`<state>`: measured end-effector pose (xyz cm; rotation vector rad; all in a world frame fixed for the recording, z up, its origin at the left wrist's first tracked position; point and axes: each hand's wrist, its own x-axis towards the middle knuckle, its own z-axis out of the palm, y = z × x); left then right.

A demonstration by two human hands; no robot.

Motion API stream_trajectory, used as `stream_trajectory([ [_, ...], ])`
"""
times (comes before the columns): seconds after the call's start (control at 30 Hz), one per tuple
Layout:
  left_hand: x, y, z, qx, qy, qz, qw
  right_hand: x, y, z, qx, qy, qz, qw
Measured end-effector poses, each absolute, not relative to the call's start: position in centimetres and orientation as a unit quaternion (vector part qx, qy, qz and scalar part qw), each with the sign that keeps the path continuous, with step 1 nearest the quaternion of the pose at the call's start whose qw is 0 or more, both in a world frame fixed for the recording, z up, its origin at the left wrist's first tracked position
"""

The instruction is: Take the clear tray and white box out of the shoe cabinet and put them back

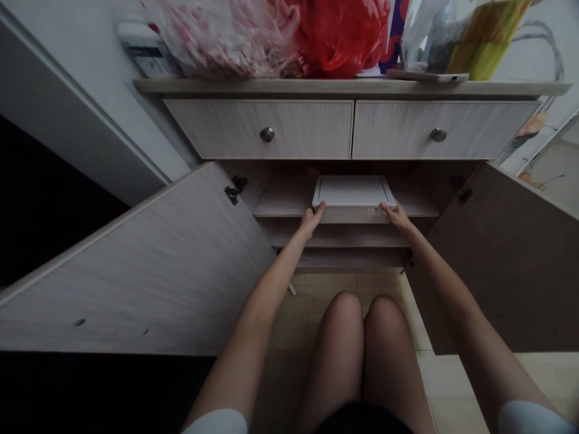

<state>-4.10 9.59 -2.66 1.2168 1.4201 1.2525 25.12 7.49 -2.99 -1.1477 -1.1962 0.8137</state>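
Observation:
A white lidded storage box [354, 191] is at the upper shelf [283, 196] of the cabinet, its front edge reaching out past the shelf's edge. A small label shows on the right of its front face. My left hand [312, 218] grips the box's front left corner, thumb on the lid's edge and the other fingers partly hidden. At the front right corner my right hand [396, 216] holds the box in the same way, its thumb beside the label.
Both cabinet doors, left [149, 271] and right [511, 265], stand swung outward beside my arms. Two closed drawers with round knobs [266, 134] are above. A white bottle [148, 51], plastic bags [346, 39] and a phone-like flat object [427, 76] crowd the top.

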Motion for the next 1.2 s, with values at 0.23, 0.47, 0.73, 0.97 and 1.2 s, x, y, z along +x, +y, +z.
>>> stream_trajectory([
  [0.23, -4.0, 7.4, -6.2, 0.511, 0.593, 0.585, 0.214, 23.8, 4.3, -7.1, -0.614, -0.484, 0.107, 0.615],
  [0.47, -2.9, 9.2, -6.7, 0.519, 0.625, 0.566, 0.141, 23.7, 6.5, -8.2, -0.629, -0.458, 0.038, 0.627],
  [0.73, -2.7, 13.4, -6.2, 0.55, 0.644, 0.521, 0.103, 24.7, 10.6, -7.1, -0.689, -0.477, 0.001, 0.545],
  [0.97, -2.9, 16.9, -5.0, 0.573, 0.653, 0.48, 0.123, 24.9, 14.4, -5.7, -0.699, -0.489, 0.039, 0.521],
  [1.2, -3.0, 20.3, -4.2, 0.582, 0.681, 0.426, 0.124, 24.9, 17.2, -4.6, -0.726, -0.48, 0.059, 0.489],
])
